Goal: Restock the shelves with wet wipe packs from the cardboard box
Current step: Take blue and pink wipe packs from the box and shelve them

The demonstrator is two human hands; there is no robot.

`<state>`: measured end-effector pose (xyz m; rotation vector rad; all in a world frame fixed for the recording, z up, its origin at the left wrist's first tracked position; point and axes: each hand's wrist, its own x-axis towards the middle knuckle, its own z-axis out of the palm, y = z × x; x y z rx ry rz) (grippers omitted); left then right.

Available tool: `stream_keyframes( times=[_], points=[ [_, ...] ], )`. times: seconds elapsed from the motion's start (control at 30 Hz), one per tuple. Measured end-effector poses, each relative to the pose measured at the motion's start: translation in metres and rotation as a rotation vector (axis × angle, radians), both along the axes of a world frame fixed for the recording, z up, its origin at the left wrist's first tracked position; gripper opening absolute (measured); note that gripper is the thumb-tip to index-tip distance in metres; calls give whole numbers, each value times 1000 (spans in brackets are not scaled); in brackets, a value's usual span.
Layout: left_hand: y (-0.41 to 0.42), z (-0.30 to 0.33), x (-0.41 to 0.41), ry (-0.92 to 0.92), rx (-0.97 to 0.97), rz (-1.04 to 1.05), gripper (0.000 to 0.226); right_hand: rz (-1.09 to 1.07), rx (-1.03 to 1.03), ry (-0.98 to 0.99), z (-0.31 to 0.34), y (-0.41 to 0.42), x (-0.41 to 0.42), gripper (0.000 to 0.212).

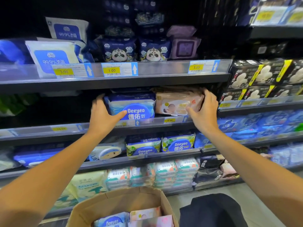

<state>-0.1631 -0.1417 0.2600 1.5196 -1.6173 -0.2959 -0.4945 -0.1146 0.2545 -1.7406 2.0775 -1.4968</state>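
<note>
Both arms reach up from the bottom corners toward the second shelf [101, 128] of a store rack. The left hand [102, 115] is spread against the left end of a blue Deeyeo wipe pack [132, 107], with its thumb lying across the pack's front label and its fingers wrapping the pack's far left side at about 9 o'clock from the label. The right hand [205, 112] is spread around a pink baby wipe pack [177, 102]: the thumb touches the pack's front lower edge and the fingers curl over its right end, at 3 o'clock from the pack. The two packs sit side by side, touching, the blue one on the left, each with more packs stacked above it.

At 6 o'clock in the view stands the open cardboard box [118, 200], holding another blue Deeyeo pack [111, 221] and, to its right, pink packs [146, 214]. Just right of the box, at about 5 o'clock, is a dark rounded shape; I cannot tell what it is.

Above the hands, at 12 o'clock, the top shelf carries panda-print packs [136, 49], with white and blue 99.9% packs [54, 54] at 10 o'clock. Yellow price tags [111, 70] line the shelf rail. Below the hands, the third shelf holds more Deeyeo packs with green trim [178, 143].
</note>
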Motion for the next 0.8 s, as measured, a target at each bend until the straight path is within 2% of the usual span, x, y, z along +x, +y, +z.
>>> stream_keyframes(
  times=[0.1,0.2,0.27,0.37,0.63,0.8],
  points=[
    [18,-7,1,-111,-265,-17,68,144,-224,255,-11,17,8,61],
    [33,-17,-3,-310,-440,-162,50,306,-232,524,-22,20,12,39],
    [33,-24,-7,-476,-396,-268,45,333,-91,614,-28,17,14,40],
    [27,-28,-17,-653,-308,-259,51,290,44,663,-31,12,16,47],
    [25,-27,-33,-824,-265,-182,63,251,150,725,-25,0,8,50],
    [20,-30,-37,-853,-256,-163,63,271,178,729,-22,-3,-2,51]
  ],
)
